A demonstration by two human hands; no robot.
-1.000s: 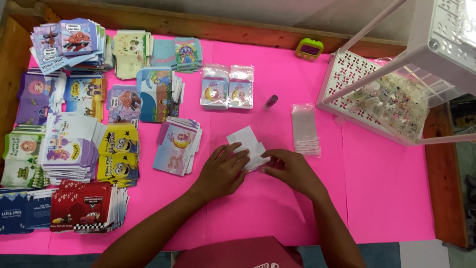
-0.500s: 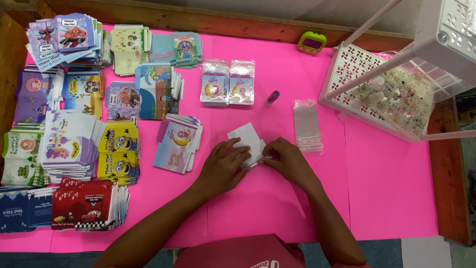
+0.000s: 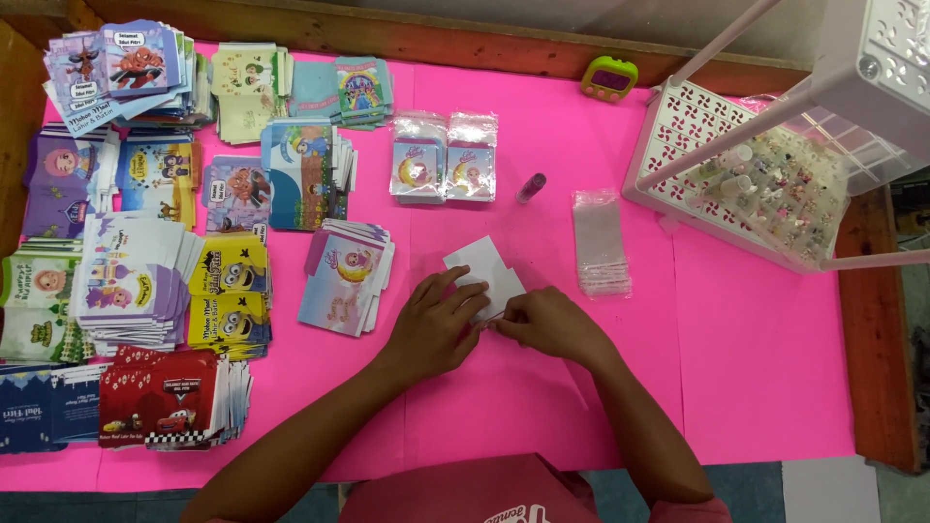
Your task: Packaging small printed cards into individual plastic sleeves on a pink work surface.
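Change: your hands and the white card sit where they were a second ago.
Card: the white card (image 3: 487,272) lies on the pink table (image 3: 756,368), long axis tilted, far corner pointing up-left.
Grip: your left hand (image 3: 433,324) presses its near edge; your right hand (image 3: 549,324) pinches it.

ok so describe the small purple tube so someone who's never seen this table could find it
On the pink table, look right of the two sealed card packets near the far edge. The purple tube lies alone between them and the clear bags, the only small cylinder among flat things.
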